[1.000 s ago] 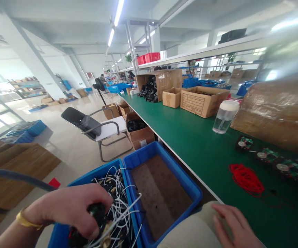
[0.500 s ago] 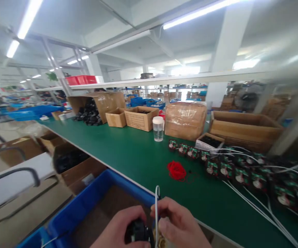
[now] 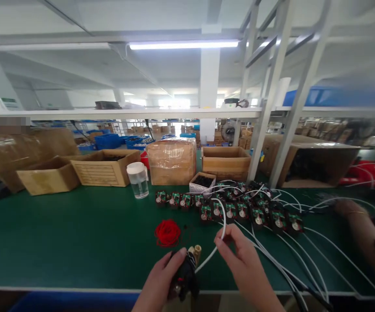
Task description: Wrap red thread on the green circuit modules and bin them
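To the left of the coil of red cord (image 3: pixel 168 232) and farther back, a printed carton (image 3: pixel 92 172) is seen on the green tabletop (image 3: pixel 60 242). Nearer the coil, behind it and slightly left, a lidded clear jug (image 3: pixel 140 184) is placed.

In front of the coil, the black device (image 3: pixel 187 274) is gripped by the left hand (image 3: pixel 163 277), its fingers wrapped about the body and its thumb laid on top. The device is held just to the coil's near right, with a brass fitting (image 3: pixel 197 251) pointed away. It is judged compact and rigid, weighted somewhat by the metal; the solid housing is best taken hold of, and any exposed wiring should be spared pressure.

Right of the coil, the white cable (image 3: pixel 224 219) is pinched between the thumb and forefinger of the right hand (image 3: pixel 239 255). It is judged light and springy, best guided partway along without tugging at its root.

Behind and right of the coil, circuit assemblies (image 3: pixel 230 211) are lined up; far right, a co-worker's hand (image 3: pixel 348 209) is seen.
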